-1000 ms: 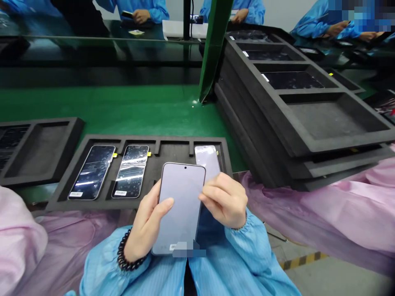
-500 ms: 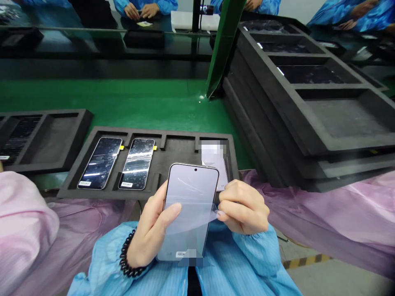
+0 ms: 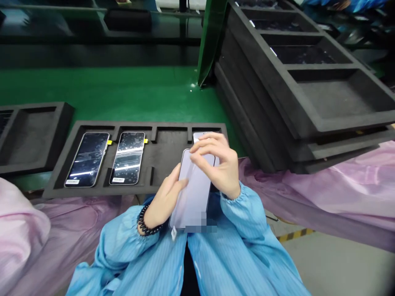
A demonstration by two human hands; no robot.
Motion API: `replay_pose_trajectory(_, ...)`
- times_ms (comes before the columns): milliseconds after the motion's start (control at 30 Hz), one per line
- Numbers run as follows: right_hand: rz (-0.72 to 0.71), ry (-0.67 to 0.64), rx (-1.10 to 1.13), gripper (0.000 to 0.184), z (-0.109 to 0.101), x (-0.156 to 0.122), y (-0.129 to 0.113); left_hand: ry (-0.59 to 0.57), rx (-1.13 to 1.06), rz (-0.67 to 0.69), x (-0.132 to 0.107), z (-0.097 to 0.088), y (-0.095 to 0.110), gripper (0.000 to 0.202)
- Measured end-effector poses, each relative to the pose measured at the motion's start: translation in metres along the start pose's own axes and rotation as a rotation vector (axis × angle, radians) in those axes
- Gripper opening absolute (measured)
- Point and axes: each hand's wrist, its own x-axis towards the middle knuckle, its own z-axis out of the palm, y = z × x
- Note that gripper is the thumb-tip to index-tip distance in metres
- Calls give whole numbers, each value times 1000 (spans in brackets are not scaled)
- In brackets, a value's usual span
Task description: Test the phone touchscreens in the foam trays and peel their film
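My left hand [image 3: 168, 197] grips a phone [image 3: 197, 185] by its left side, thumb lying over the pale lit screen. Over the phone's top end, my right hand [image 3: 214, 158] is bent with thumb and forefinger pinched together, apparently on a clear protective film that hardly shows. A small white label [image 3: 173, 233] sticks out past the phone's lower left corner. Behind the hands lies a black foam tray [image 3: 168, 164]. Two dark-screened phones with yellow tabs, a left one [image 3: 88, 160] and a right one [image 3: 128, 158], rest in it. Another pale phone [image 3: 199, 136] is mostly hidden behind my right hand.
Stacked black foam trays [image 3: 308, 98] rise at the right, with dark items in some compartments. Another foam tray [image 3: 33, 135] sits at the left on the green table [image 3: 138, 94]. A green post [image 3: 210, 45] stands behind. Pink-sleeved people [image 3: 333, 197] are on both sides.
My right hand has moved from the phone's right edge up over its top end. The film's label has shifted past the phone's lower left corner. The view has tilted downward.
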Motion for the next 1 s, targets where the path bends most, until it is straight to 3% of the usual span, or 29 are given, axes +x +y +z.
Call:
replay_pose_trajectory(100, 150, -95, 201, 29, 3, 0, 10, -39, -156, -121, -1, -2, -2, 63)
replay_pose_trajectory(200, 202, -165, 324, 38, 3, -1, 12, -94, -219, -206, -6, -6, -2, 68)
replay_pose_trajectory(433, 232, -164, 329, 43, 3, -1, 7, -41, -269, -158, -6, -5, 7, 64)
replay_pose_trajectory(700, 282, -179, 473, 31, 1, 1, 8, 17, -325, -78, -7, -5, 4, 52)
replay_pose_trajectory(800, 288, -89, 555, 29, -15, -3, 11, 153, -172, -12, -1, -27, 6, 41)
replay_pose_trajectory(933, 295, 24, 464, 34, -43, -24, 18, 403, 191, 63, 21, -75, 6, 33)
replay_pose_trajectory(1000, 309, 30, 442, 35, -54, -38, 23, 370, 379, 27, 37, -92, 4, 33)
